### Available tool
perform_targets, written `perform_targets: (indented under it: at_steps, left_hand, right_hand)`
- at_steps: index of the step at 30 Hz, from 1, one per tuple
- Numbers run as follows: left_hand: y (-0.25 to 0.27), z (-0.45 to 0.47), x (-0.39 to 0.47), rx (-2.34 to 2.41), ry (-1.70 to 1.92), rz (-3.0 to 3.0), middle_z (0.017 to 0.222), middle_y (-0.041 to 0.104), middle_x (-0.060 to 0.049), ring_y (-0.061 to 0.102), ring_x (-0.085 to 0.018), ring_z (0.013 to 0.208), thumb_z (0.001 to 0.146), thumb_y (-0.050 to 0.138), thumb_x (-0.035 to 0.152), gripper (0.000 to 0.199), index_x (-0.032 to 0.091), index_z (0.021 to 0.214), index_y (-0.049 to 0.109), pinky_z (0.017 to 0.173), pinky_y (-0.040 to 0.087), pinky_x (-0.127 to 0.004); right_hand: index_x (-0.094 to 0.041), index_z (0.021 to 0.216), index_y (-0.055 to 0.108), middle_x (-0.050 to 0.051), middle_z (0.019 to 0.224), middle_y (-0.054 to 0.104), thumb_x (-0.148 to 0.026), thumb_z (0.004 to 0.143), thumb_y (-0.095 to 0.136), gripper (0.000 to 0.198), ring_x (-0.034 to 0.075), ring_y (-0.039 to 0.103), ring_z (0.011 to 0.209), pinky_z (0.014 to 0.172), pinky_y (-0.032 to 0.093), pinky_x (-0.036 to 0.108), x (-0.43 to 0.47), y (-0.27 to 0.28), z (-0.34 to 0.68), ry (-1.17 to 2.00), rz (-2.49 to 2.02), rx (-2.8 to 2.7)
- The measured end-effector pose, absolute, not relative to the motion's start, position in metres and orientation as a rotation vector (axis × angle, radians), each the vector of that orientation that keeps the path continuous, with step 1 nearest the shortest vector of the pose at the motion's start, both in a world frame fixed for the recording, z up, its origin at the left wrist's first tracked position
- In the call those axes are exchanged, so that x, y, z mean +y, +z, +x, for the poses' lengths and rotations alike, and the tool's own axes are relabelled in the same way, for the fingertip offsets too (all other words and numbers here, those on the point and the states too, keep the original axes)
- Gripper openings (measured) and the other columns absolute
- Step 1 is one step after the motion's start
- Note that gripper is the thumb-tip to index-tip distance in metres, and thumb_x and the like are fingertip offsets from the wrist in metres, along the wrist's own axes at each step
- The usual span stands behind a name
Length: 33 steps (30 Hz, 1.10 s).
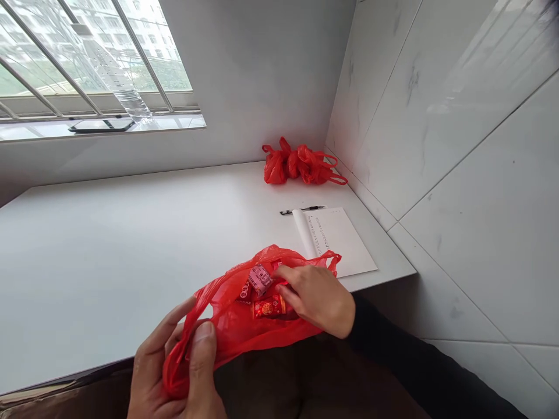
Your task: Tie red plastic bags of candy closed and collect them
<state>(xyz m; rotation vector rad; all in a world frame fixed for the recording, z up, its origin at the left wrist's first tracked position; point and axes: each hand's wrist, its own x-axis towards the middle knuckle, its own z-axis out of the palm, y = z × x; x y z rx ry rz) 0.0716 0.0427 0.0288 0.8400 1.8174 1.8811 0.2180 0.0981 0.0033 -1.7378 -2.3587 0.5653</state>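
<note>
My left hand (174,364) is closed on the left end of a red plastic bag (227,331), thumb in front and fingers behind. The bag's mouth gapes upward at the front edge of the table. Inside lie several wrapped candies: a pink square one (261,279), a dark red one (244,293) and a shiny red-and-gold one (269,306). My right hand (321,297) reaches into the bag from the right. Its thumb and forefinger are apart beside the candies, with a bit of red wrapper showing between them; the other fingertips are hidden.
On the white table (131,244) lie an open notebook (345,238), a black pen (302,210) and knotted red bags (301,164) in the back corner. A tiled wall (471,233) borders the right. The windowsill holds a water bottle (116,75) and a dark flat device (101,125).
</note>
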Motion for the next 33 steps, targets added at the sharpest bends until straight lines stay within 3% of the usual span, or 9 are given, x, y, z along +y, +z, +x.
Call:
perform_targets:
  at_steps: [4,9,15,20,24,29,33]
  left_hand:
    - [0.033,0.077,0.042,1.814,1.830,0.841,0.106,0.073,-0.003,0.066,-0.018,0.094,0.075,0.083,0.044,0.042,0.024,0.111,0.075,0.087,0.057,-0.027]
    - [0.033,0.077,0.042,1.805,1.907,0.831,0.100,0.073,-0.002,0.066,-0.016,0.089,0.075,0.083,0.038,0.036,0.023,0.107,0.076,0.091,0.057,-0.028]
    - [0.031,0.076,0.039,1.758,1.886,0.819,0.098,0.073,-0.003,0.067,-0.018,0.088,0.076,0.083,0.038,0.037,0.022,0.108,0.075,0.085,0.059,-0.030]
    - [0.023,0.067,0.040,1.678,1.985,0.857,0.092,0.072,0.000,0.068,-0.015,0.082,0.075,0.084,0.030,0.035,0.021,0.108,0.075,0.081,0.058,-0.025]
    - [0.021,0.064,0.040,1.684,1.944,0.840,0.096,0.073,0.000,0.068,-0.015,0.086,0.077,0.084,0.032,0.035,0.022,0.109,0.074,0.079,0.058,-0.024]
    - [0.024,0.064,0.041,1.834,1.811,0.880,0.105,0.073,-0.002,0.068,-0.017,0.096,0.080,0.079,0.044,0.039,0.025,0.113,0.073,0.084,0.055,-0.023]
    - [0.003,0.059,0.053,1.917,1.494,1.202,0.105,0.070,-0.002,0.068,-0.018,0.088,0.083,0.073,0.049,0.047,0.030,0.125,0.064,0.078,0.057,-0.028]
  right_hand:
    - [-0.027,0.127,0.060,0.002,0.092,0.073,-0.028,0.103,0.047,0.027,0.022,0.070,0.082,0.061,0.039,0.031,0.108,-0.007,0.200,0.520,-1.569,-2.453]
    - [-0.017,0.121,0.062,0.009,0.101,0.072,-0.026,0.103,0.047,0.025,0.026,0.069,0.090,0.066,0.043,0.034,0.115,-0.019,0.191,0.513,-1.646,-2.419]
    - [-0.023,0.116,0.063,0.004,0.099,0.072,-0.027,0.100,0.054,0.019,0.021,0.067,0.087,0.064,0.040,0.030,0.117,-0.019,0.193,0.578,-1.596,-2.444]
    - [-0.019,0.097,0.068,0.004,0.088,0.073,-0.020,0.102,0.048,0.021,0.020,0.067,0.081,0.066,0.041,0.030,0.119,-0.020,0.194,0.599,-1.613,-2.380]
    - [-0.025,0.114,0.069,0.000,0.097,0.074,-0.011,0.096,0.053,0.028,0.019,0.068,0.088,0.069,0.042,0.027,0.115,-0.021,0.195,0.656,-1.449,-2.414]
    - [-0.025,0.129,0.064,0.005,0.105,0.074,-0.020,0.098,0.053,0.033,0.024,0.069,0.091,0.068,0.044,0.030,0.115,-0.023,0.192,0.658,-1.505,-2.462]
    - [-0.021,0.115,0.068,0.007,0.100,0.074,-0.020,0.096,0.054,0.023,0.024,0.069,0.086,0.065,0.044,0.030,0.116,-0.024,0.190,0.688,-1.548,-2.419]
